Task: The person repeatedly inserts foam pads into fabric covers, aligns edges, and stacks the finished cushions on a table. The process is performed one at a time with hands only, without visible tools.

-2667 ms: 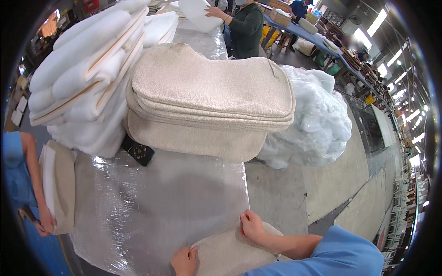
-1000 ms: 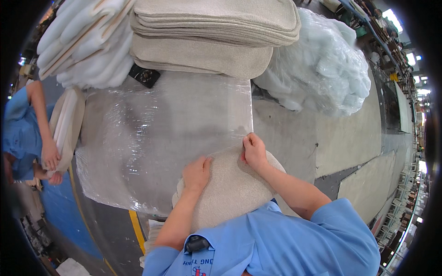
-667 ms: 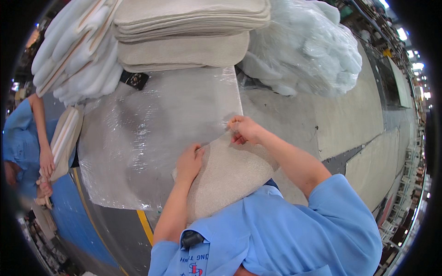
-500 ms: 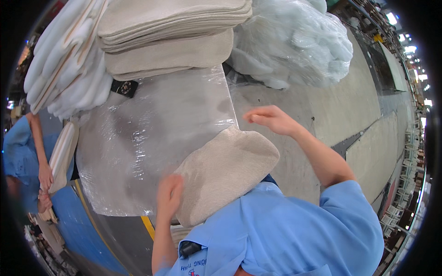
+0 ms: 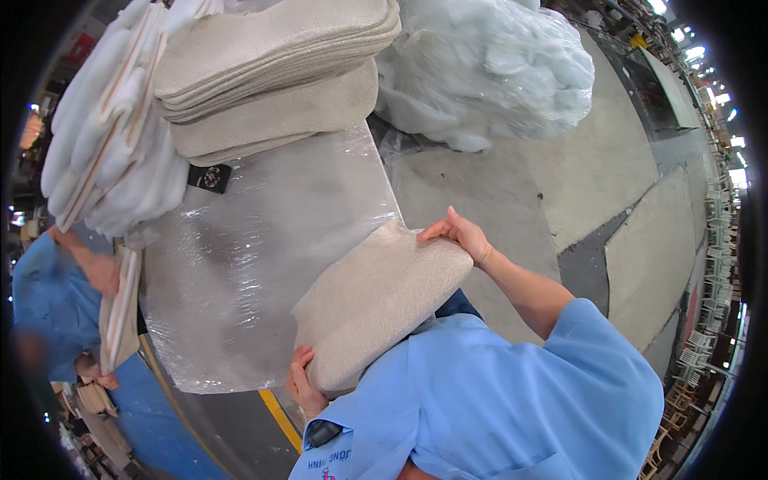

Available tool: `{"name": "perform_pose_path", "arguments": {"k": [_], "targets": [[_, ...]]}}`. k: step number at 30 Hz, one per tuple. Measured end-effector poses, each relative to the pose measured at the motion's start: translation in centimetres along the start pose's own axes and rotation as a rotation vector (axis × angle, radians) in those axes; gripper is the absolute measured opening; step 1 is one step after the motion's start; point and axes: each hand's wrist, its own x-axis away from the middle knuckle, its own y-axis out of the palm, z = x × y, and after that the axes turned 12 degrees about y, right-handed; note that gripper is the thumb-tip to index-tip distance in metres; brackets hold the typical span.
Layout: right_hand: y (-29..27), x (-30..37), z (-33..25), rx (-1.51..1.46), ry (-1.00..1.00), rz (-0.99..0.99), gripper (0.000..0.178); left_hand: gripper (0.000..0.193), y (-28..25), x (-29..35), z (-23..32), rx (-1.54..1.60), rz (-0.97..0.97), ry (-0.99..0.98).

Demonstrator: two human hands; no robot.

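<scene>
A beige, coarse-woven cushion [image 5: 384, 300] lies slantwise close to my body, over the near right edge of the plastic-wrapped table [image 5: 264, 272]. At its lower left corner, my left hand [image 5: 305, 386] is closed on the edge, fingers curled over the fabric. My right hand [image 5: 464, 238] grips the upper right corner, fingers on top and thumb raised. The cushion's underside is hidden. Beyond it, a thick stack of flat beige cushion covers [image 5: 280, 56] rests at the table's far end.
White padding sheets [image 5: 112, 120] are piled at the far left, near a small black item [image 5: 210, 178]. A clear bag of white stuffing [image 5: 488, 76] is at the back right. To the left, a co-worker in blue [image 5: 56, 296] handles a layered beige piece [image 5: 120, 308].
Both hands came from apart or loosely beside the cushion to holding its opposite corners. The cushion now looks flatter and straighter. My view has shifted slightly, and the co-worker's hands have moved.
</scene>
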Motion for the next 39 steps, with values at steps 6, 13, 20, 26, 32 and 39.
{"name": "perform_pose_path", "arguments": {"k": [6,13,20,26,32,39], "targets": [[0.2,-3.7,-0.9,-0.134,-0.034,-0.006,0.083,0.052,-1.0,-3.3,-1.2,0.292,0.243,-0.167],[0.3,-4.1,-3.1,0.036,-0.078,0.200,0.071,0.048,0.3,-6.4,5.2,-0.610,-0.274,0.690],[11.1,1.1,-10.4,1.235,-0.135,-0.176,0.059,0.072,3.7,-10.4,9.9,-0.757,-0.728,0.559],[16.5,1.9,-8.9,1.820,-0.187,-0.007,0.060,0.060,8.4,-11.0,11.3,-0.974,-0.755,0.301],[15.9,2.4,-6.5,1.872,-0.444,0.166,0.063,0.057,7.8,-9.4,8.8,-1.005,-0.560,0.510],[6.1,4.3,-6.7,1.544,-0.497,0.169,0.069,0.066,-1.8,-6.3,4.6,-0.744,-0.386,0.547]]}}
